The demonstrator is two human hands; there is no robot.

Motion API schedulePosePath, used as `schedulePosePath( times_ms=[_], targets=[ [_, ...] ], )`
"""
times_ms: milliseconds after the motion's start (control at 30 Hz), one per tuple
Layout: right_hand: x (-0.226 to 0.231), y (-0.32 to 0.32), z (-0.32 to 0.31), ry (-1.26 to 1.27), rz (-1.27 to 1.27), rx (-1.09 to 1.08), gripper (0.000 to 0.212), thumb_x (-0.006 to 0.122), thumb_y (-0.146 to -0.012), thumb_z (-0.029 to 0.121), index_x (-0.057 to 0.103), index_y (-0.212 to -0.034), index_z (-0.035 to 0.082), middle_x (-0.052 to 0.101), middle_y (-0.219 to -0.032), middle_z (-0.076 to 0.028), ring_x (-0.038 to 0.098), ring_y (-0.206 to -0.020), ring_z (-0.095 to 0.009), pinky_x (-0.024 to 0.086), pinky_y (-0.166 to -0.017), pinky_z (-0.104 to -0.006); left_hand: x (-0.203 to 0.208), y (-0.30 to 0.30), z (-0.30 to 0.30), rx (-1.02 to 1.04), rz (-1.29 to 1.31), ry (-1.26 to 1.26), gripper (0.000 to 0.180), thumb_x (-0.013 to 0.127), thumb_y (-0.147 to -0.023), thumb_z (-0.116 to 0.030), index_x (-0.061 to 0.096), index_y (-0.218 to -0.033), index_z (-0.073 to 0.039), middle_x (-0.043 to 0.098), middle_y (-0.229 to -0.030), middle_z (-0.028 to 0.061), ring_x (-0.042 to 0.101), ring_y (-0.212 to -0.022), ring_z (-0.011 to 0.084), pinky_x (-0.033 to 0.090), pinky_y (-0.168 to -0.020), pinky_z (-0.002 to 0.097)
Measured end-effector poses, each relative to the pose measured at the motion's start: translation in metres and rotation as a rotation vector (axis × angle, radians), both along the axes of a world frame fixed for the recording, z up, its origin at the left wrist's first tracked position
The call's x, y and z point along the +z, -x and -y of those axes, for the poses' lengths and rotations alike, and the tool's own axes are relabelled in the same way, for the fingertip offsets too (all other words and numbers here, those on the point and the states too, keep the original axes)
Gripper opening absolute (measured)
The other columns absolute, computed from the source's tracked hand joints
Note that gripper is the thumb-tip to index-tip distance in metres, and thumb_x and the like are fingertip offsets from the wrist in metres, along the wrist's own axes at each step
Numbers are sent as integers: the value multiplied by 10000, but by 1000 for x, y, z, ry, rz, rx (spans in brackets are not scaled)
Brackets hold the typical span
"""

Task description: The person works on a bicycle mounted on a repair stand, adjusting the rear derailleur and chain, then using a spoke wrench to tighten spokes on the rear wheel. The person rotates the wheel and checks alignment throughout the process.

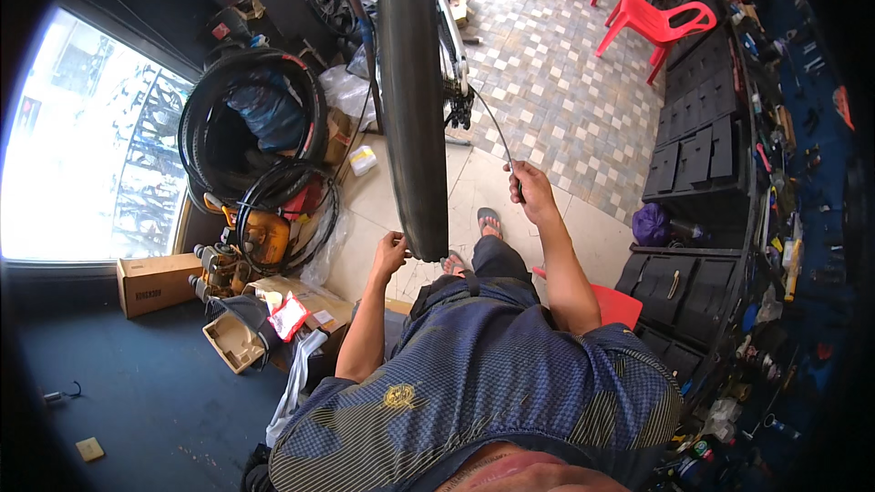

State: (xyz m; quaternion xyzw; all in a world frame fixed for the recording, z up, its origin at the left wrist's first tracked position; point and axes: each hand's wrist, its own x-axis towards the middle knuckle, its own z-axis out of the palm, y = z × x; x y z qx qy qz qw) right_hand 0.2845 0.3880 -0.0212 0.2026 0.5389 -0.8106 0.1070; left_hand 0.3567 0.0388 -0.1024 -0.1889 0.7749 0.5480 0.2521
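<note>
A bicycle's rear wheel with a wide black tyre (pixel 415 118) stands upright before me, its tread facing me. To its right, the cassette and derailleur (pixel 458 105) show in part. From there a thin dark cable (pixel 497 125) curves down to my right hand (pixel 530 191), whose fingers are closed round its end. A short black piece also shows in that grip, too small to name. My left hand (pixel 391 253) is at the tyre's lower left edge, fingers bent and drawn together. Whether it pinches anything there is hidden.
Several tyres (pixel 196 132) are stacked at the left, beside an orange machine (pixel 264 232). A cardboard box (pixel 157 284) and an open carton (pixel 234 343) stand nearer. Red plastic chairs (pixel 652 23) stand at the far right. Black drawers (pixel 697 159) and a tool wall line the right side.
</note>
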Motion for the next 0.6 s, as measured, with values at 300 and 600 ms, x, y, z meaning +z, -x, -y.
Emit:
schedulePosePath(
  times_ms=[300, 600],
  targets=[
    [68, 142, -19, -468, -325, -45, 339, 662, -919, 380, 673, -873, 45, 458, -617, 45, 372, -494, -44, 303, -451, -242, -4, -5, 4, 4, -154, 84, 343, 591, -948, -283, 584, -1095, 27, 680, -856, 131, 657, -673, 181, 514, -544, 295],
    [87, 364, 14, -1008, -670, 209, 462, 555, -908, 490, 743, -927, 67, 708, -794, -135, 688, -775, -266, 501, -725, -359, -13, -32, -10, 408, -247, -12, 323, 627, -904, -198, 629, -1143, 19, 711, -997, 142, 658, -864, 191, 532, -732, 357]
  ],
)
